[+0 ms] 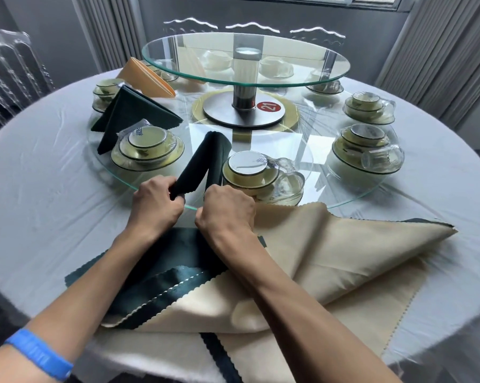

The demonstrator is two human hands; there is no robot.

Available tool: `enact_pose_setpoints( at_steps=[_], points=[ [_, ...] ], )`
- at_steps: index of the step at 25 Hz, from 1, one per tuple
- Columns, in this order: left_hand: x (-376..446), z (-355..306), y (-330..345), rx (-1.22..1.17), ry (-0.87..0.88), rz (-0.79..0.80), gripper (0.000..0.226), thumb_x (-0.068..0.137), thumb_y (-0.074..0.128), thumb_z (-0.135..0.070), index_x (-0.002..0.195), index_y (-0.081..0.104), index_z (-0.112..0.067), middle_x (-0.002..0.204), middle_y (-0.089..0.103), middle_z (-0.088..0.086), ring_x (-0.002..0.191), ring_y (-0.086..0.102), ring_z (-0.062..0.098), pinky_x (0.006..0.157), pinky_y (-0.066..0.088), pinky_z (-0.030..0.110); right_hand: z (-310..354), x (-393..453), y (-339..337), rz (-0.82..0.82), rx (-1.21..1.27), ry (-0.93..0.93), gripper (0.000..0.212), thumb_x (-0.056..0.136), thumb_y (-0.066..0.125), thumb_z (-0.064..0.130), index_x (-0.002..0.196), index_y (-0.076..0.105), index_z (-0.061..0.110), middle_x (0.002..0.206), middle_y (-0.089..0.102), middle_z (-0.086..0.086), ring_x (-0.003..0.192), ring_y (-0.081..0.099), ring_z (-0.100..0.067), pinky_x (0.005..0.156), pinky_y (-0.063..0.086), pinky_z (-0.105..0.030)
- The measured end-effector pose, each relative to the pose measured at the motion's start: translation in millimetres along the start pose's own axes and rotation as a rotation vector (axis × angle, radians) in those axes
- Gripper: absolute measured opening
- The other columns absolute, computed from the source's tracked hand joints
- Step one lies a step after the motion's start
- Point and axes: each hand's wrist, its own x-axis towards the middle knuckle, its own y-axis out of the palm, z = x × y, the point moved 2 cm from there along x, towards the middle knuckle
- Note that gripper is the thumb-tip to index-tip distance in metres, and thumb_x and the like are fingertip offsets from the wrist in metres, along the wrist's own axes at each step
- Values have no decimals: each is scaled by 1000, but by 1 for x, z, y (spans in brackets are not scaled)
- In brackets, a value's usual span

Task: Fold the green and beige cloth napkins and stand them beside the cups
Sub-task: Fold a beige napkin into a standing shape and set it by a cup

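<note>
As your left hand (155, 201) and right hand (227, 208) pinch the folded green napkin (205, 161), each grip clamped on one end, peak raised beside the wrapped cup set (249, 171), loose beige napkins (330, 252) on the tabletop (39, 189).

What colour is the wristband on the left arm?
Blue wristband, clearest in the head view.

One head-worn camera — looking forward and down, close over the round table (39, 189).

raised glass turntable (302, 76), red number tag (269, 107), grey curtains (440, 51)
</note>
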Motion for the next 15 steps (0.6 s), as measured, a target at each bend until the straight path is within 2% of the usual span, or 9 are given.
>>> enact_pose_setpoints(
  at_steps=[4, 8, 11, 13, 15],
  points=[
    [5, 2, -2, -71, 2, -54, 12, 83, 70, -19, 94, 73, -14, 68, 59, 6, 76, 62, 36, 66, 44, 36, -7, 7, 0, -149, -66, 1, 16, 90, 55, 13, 96, 69, 17, 99, 72, -3, 93, 69, -26, 62, 33, -26],
    [3, 9, -1, -61, 35, -6, 33, 80, 71, -18, 113, 71, -17, 90, 70, 7, 86, 63, 29, 79, 50, 37, -9, 3, 5, -120, -136, -72, 18, 91, 52, 15, 94, 70, 18, 96, 72, -4, 88, 70, -25, 57, 31, -27],
    [0, 12, -4, -101, 33, -57, 33, 82, 69, -13, 115, 72, -19, 89, 73, 7, 80, 67, 28, 80, 55, 37, -13, 6, 6, -85, -146, -75, 25, 91, 49, 7, 101, 70, 16, 101, 71, -5, 95, 69, -28, 61, 34, -28],
    [5, 12, -6, -174, -13, -47, 35, 82, 71, -14, 116, 73, -22, 91, 75, 6, 81, 69, 27, 82, 56, 37, -14, 8, 4, -71, -140, -73, 21, 96, 50, 14, 103, 70, 16, 101, 71, -6, 96, 68, -30, 63, 35, -29],
    [6, 12, -7, -168, -30, -27, 39, 81, 73, -17, 119, 70, -20, 101, 75, 6, 90, 69, 29, 86, 55, 38, -16, 2, -2, -93, -112, -105, 26, 99, 51, 32, 95, 71, 15, 93, 71, -7, 88, 68, -31, 61, 34, -30]
  ],
)
